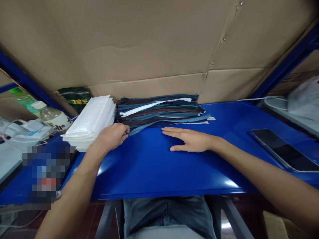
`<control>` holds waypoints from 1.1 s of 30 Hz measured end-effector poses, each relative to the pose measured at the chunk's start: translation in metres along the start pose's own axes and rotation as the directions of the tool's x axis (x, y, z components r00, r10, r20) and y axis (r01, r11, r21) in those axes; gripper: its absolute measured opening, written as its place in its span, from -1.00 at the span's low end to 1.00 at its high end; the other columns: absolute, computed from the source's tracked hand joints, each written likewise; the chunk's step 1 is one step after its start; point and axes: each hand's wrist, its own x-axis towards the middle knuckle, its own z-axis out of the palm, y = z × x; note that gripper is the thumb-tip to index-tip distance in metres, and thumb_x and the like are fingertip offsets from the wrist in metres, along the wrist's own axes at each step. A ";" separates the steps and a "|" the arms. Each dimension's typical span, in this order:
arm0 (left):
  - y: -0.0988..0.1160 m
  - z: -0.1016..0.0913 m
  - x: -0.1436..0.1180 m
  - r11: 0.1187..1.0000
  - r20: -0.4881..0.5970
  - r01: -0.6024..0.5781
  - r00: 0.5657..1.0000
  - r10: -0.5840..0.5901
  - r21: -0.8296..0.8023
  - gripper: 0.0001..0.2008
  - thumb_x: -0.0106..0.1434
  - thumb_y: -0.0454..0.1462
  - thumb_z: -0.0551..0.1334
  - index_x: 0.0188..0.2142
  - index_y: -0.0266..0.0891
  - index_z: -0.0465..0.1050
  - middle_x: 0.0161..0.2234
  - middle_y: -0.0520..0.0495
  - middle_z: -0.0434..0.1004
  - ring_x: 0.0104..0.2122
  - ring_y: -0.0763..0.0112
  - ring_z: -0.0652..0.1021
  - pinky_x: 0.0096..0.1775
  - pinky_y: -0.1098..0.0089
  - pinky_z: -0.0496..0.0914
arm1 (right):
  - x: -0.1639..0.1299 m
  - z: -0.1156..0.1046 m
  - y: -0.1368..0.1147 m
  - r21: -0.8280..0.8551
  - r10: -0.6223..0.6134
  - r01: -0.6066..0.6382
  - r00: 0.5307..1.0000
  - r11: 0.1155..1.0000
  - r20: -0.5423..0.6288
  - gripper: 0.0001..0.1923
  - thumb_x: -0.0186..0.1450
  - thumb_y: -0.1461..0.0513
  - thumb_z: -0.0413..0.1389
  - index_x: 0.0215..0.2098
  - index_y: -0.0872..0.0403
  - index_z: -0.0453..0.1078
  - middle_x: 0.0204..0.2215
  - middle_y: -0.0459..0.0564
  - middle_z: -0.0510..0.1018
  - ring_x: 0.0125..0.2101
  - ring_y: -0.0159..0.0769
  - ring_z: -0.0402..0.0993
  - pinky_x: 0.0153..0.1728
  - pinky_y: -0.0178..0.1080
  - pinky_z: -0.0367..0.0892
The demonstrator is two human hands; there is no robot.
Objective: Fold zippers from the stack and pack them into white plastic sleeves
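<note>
A pile of long, flat fabric-like strips (161,105) in dark blue, black, brown and white lies along the back of the blue table. My left hand (112,136) is closed at the pile's front left corner, its fingers pinched on the left end of a blue-grey strip (147,126). That strip curves up to the right, its far end resting against the pile's front. Close to the same hand stands a stack of white padded envelopes (91,116). Just in front of the strips, my right hand (188,139) is open, fingers stretched to the left and thumb apart, holding nothing.
A smartphone (284,149) lies on the blue table (159,172) at right. On the left are a labelled bottle (53,116), a dark green packet (74,98) and white chargers with cables (32,129). Cardboard (149,39) lines the back; blue frame posts (286,66) flank the table.
</note>
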 end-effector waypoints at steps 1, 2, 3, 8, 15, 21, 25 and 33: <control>0.002 0.001 0.001 0.999 -0.013 -0.035 0.999 0.035 0.000 -0.78 0.44 -0.31 0.18 -0.03 -0.15 0.60 -0.05 -0.23 0.70 -0.11 0.05 0.68 -0.14 0.18 0.49 | 0.000 0.000 0.000 -0.004 -0.005 0.005 1.000 1.000 -0.006 -0.05 0.51 -0.24 0.21 0.69 -0.18 0.03 0.66 -0.06 0.02 0.63 0.11 -0.04 0.61 0.18 -0.02; 0.004 0.002 0.002 0.998 -0.030 -0.065 0.997 0.065 -0.008 -0.76 0.44 -0.33 0.16 -0.04 -0.17 0.59 -0.05 -0.24 0.70 -0.11 0.04 0.68 -0.13 0.17 0.49 | 0.000 0.000 0.000 -0.007 -0.012 0.012 1.000 1.000 -0.013 -0.06 0.51 -0.23 0.21 0.69 -0.18 0.04 0.66 -0.05 0.04 0.62 0.12 -0.03 0.61 0.18 -0.01; 0.008 0.002 0.003 0.995 -0.055 -0.092 0.994 0.090 -0.034 -0.76 0.44 -0.35 0.15 -0.05 -0.19 0.59 -0.05 -0.25 0.70 -0.11 0.04 0.68 -0.12 0.16 0.49 | 0.000 0.001 0.000 -0.011 -0.019 0.019 1.000 1.000 -0.021 -0.07 0.51 -0.23 0.22 0.69 -0.18 0.07 0.65 -0.04 0.06 0.62 0.13 0.00 0.60 0.19 0.01; 0.042 0.007 0.010 0.867 -0.191 -0.248 0.965 0.181 -0.432 -0.80 0.43 -0.32 0.19 -0.08 -0.19 0.61 -0.17 -0.12 0.71 -0.21 0.20 0.66 -0.10 0.23 0.48 | 0.005 0.009 -0.008 -0.111 -0.064 0.051 0.992 0.992 -0.113 -0.20 0.55 -0.18 0.18 0.63 -0.12 0.23 0.59 0.08 0.26 0.55 0.16 0.19 0.54 0.24 0.18; 0.086 0.019 0.015 0.326 -0.143 -0.215 0.962 0.232 -0.921 -0.89 0.40 -0.29 0.25 -0.12 -0.24 0.53 -0.31 -0.01 0.58 -0.29 0.38 0.59 -0.14 0.32 0.50 | 0.016 0.030 -0.028 -0.187 -0.141 0.050 0.845 0.981 -0.515 -0.54 0.63 0.05 0.10 0.42 -0.05 0.44 0.46 0.18 0.42 0.13 0.01 0.66 0.11 0.05 0.62; 0.092 0.021 0.015 0.183 -0.062 -0.111 0.966 0.251 -0.977 -0.76 0.50 -0.11 0.31 -0.07 -0.25 0.54 -0.17 -0.10 0.64 -0.20 0.32 0.69 -0.07 0.24 0.60 | 0.023 0.034 -0.028 -0.083 -0.176 0.155 0.838 0.984 -0.516 -0.70 0.65 0.09 0.09 0.15 -0.08 0.64 0.01 0.00 0.76 -0.01 -0.11 0.72 0.05 -0.08 0.58; 0.097 0.020 0.012 0.272 -0.120 -0.177 0.970 0.213 -0.946 -0.62 0.53 0.03 0.32 -0.02 -0.25 0.62 -0.18 -0.12 0.71 -0.25 0.30 0.72 -0.11 0.27 0.62 | 0.025 0.030 -0.029 -0.059 -0.128 0.114 0.838 0.992 -0.530 -0.71 0.64 0.14 0.08 0.05 -0.01 0.66 -0.13 0.02 0.74 -0.17 -0.16 0.68 -0.08 -0.10 0.53; 0.101 0.026 0.013 0.432 -0.237 -0.251 0.968 0.086 -0.866 -0.69 0.54 -0.07 0.32 -0.24 -0.24 0.63 -0.36 -0.07 0.73 -0.44 0.37 0.69 -0.32 0.39 0.56 | 0.021 0.035 -0.039 -0.070 0.008 -0.063 0.797 0.996 -0.603 -0.70 0.55 -0.03 0.23 -0.12 0.03 0.50 -0.12 0.04 0.68 -0.45 -0.32 0.48 -0.41 -0.20 0.29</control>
